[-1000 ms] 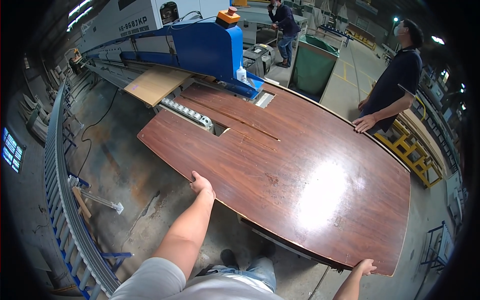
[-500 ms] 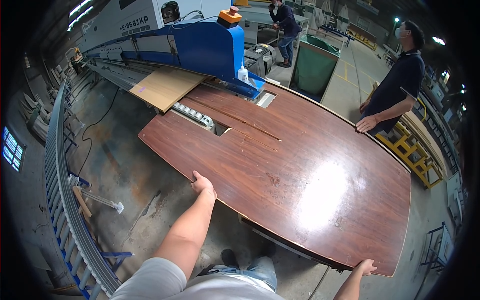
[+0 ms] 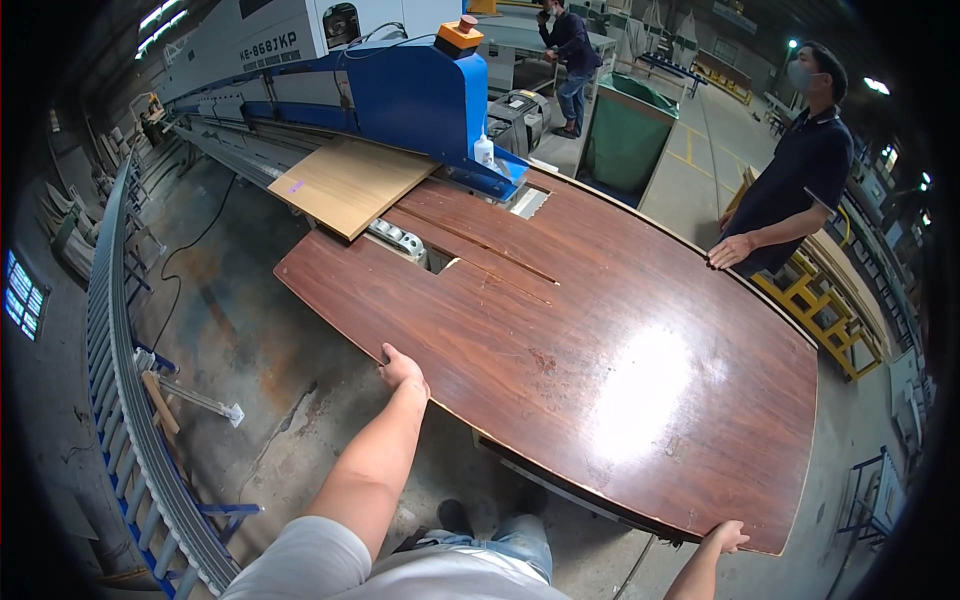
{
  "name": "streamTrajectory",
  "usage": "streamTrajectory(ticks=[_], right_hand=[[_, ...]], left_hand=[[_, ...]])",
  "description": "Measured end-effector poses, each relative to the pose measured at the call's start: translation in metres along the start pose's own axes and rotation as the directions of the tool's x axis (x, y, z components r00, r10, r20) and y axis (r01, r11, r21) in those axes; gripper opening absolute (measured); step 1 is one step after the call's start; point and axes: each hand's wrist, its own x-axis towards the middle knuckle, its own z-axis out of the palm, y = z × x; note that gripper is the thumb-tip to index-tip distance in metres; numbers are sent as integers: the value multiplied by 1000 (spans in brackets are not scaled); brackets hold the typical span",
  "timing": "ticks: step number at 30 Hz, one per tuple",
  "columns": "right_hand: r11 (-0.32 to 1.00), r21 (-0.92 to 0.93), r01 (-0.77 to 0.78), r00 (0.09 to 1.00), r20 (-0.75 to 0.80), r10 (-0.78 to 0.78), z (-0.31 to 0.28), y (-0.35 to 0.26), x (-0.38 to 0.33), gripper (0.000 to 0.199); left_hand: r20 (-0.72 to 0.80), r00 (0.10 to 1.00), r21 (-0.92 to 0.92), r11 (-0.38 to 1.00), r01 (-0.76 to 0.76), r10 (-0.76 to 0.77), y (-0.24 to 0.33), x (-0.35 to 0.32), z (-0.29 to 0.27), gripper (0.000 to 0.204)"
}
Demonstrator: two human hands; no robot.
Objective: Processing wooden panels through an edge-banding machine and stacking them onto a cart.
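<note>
A broad wood-grain tabletop (image 3: 520, 340), dark reddish brown with a glossy surface, spreads out in front of me. My left hand (image 3: 403, 370) grips its near edge left of the middle, thumb up and the other fingers partly hidden. At the near right corner, my right hand (image 3: 728, 537) is closed over the same edge. A light tan wooden panel (image 3: 350, 187) lies at the tabletop's far left, beside the blue machine end (image 3: 420, 100). Next to the panel, a toothed conveyor track (image 3: 397, 236) shows in a slot cut in the tabletop.
At the far right edge a co-worker (image 3: 790, 180) rests a hand on the tabletop. A white glue bottle (image 3: 484, 151) stands by the machine. Behind are a green bin (image 3: 628, 135) and another person (image 3: 570, 65). A roller conveyor (image 3: 118, 390) curves along the left.
The tan panel has slid to the right and slightly toward me, covering more of the conveyor track. The co-worker's head has turned. Both my hands stay in nearly the same place.
</note>
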Motion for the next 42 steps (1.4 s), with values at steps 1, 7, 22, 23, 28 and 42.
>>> streamTrajectory(ticks=[1,7,22,23,28,42], right_hand=[[1000,13,-3,1000,-20,3,-12,-4,5,62],[1000,18,-6,997,-70,7,-35,-10,16,62],[1000,18,14,999,-48,-13,-29,-1,23,64],[1000,11,15,999,-44,-14,-29,-1,22,65],[997,5,82,995,-50,-81,-23,8,32,64],[924,-325,203,977,13,-211,-25,29,36,65]], left_hand=[[19,1000,-1,1000,16,-16,-4,-3,7,71],[62,997,-28,999,41,-39,-16,-3,25,70],[35,999,-55,998,2,0,-22,4,27,68],[36,999,-63,998,-2,5,-21,3,27,68],[34,999,-42,999,24,-23,-19,-2,25,70],[161,564,485,433,-760,810,-23,20,4,65]])
